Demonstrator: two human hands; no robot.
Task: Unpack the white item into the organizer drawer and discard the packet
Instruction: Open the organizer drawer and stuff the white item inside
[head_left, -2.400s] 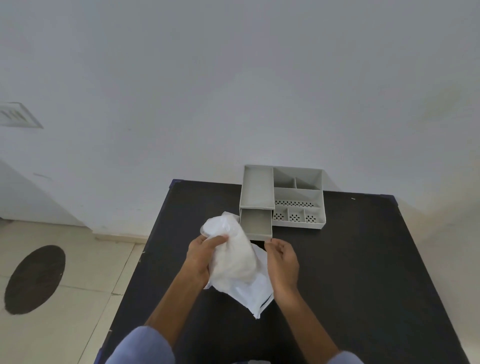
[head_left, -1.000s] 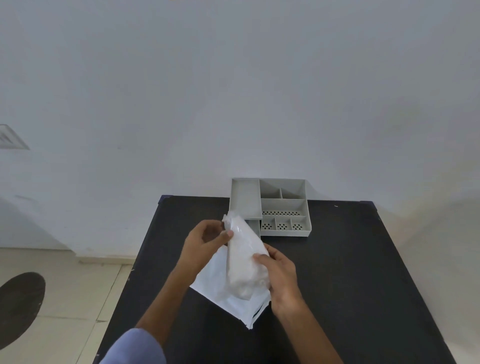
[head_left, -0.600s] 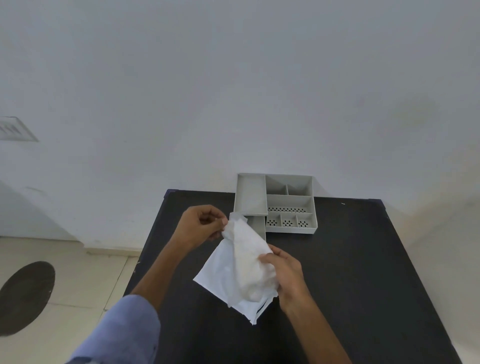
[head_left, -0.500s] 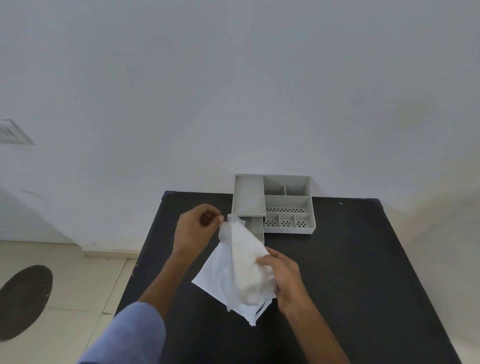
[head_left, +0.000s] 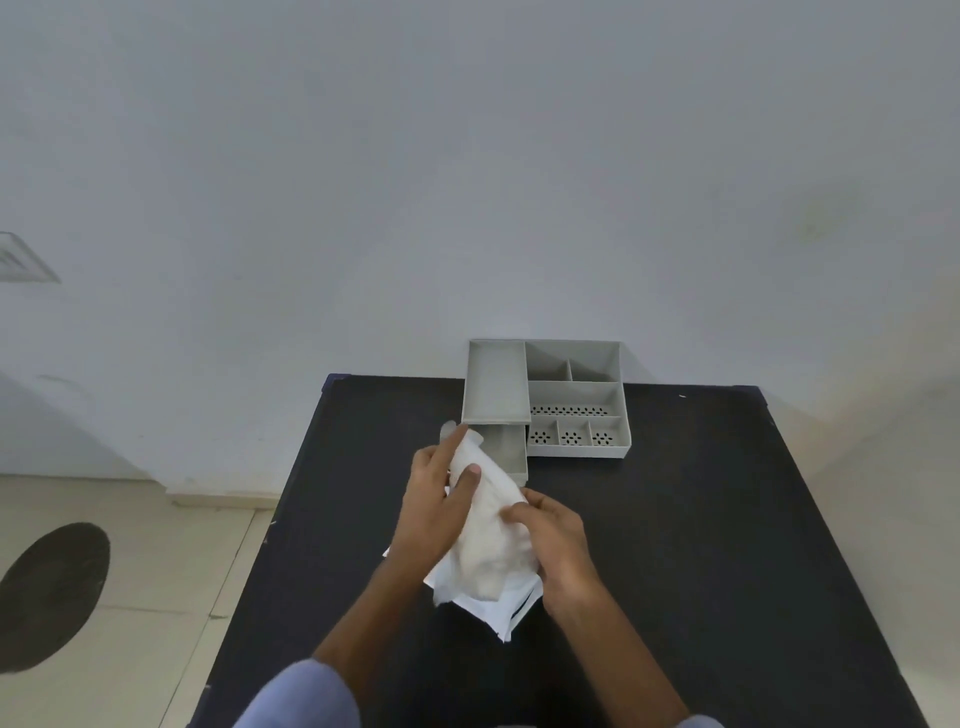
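A white plastic packet (head_left: 485, 558) with a soft white item inside it is held above the black table (head_left: 701, 545), just in front of the grey organizer (head_left: 574, 397). My left hand (head_left: 434, 506) grips the packet's left side, with the thumb pressed on its front and the index finger stretched toward its top end. My right hand (head_left: 556, 538) holds the packet's right side. The organizer's drawer (head_left: 511, 452) is pulled out at its front left, and the packet's top end overlaps its left edge. A flat white flap of the packet hangs below my hands.
The organizer stands at the table's far edge against a white wall, with several small compartments on its right. Tiled floor with a dark round patch (head_left: 49, 595) lies to the left of the table.
My left hand has dropped from pinching the packet's top end to gripping its left side. My right hand keeps its hold on the right side.
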